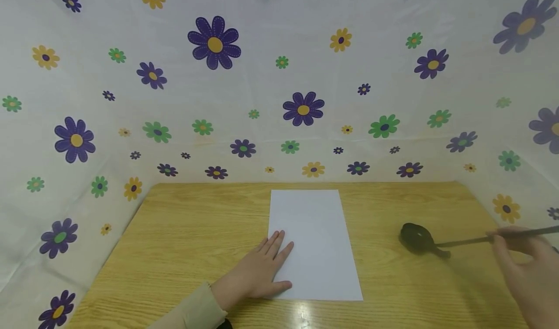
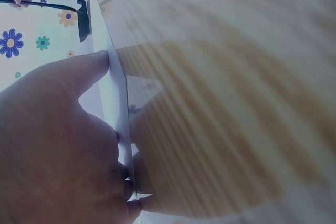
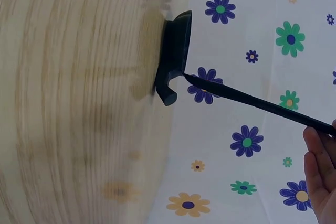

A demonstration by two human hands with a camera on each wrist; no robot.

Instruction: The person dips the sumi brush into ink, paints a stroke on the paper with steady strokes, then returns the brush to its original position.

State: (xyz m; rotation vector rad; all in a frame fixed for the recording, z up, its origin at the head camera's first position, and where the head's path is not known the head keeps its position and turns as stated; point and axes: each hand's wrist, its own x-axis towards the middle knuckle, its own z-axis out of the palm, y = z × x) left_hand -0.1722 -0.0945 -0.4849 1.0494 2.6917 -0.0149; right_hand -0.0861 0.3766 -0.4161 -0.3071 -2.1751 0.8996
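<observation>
Right hand [image 1: 534, 275] pinches slender black brush [image 1: 471, 241], long axis roughly 3-to-9, tip toward just under 9 at the stub-handled black dish [image 1: 417, 238]; can't tell if they touch. Dish sits between 9 and 10 from right hand, the nearer one, stub toward 4. Left hand [image 1: 264, 268], fingers spread, rests on white paper sheet [image 1: 314, 232], long axis about 12-to-6, at right hand's 9.

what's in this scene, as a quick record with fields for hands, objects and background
Left hand: rests across the left edge of the white sheet
Right hand: holds a slim dark stick
Stick tip: at the black dish
Dish: right of the sheet, short stub on one side
Sheet: flat, no marks visible
Surface: wood-grain tabletop
Backdrop: white flower-print cloth
</observation>
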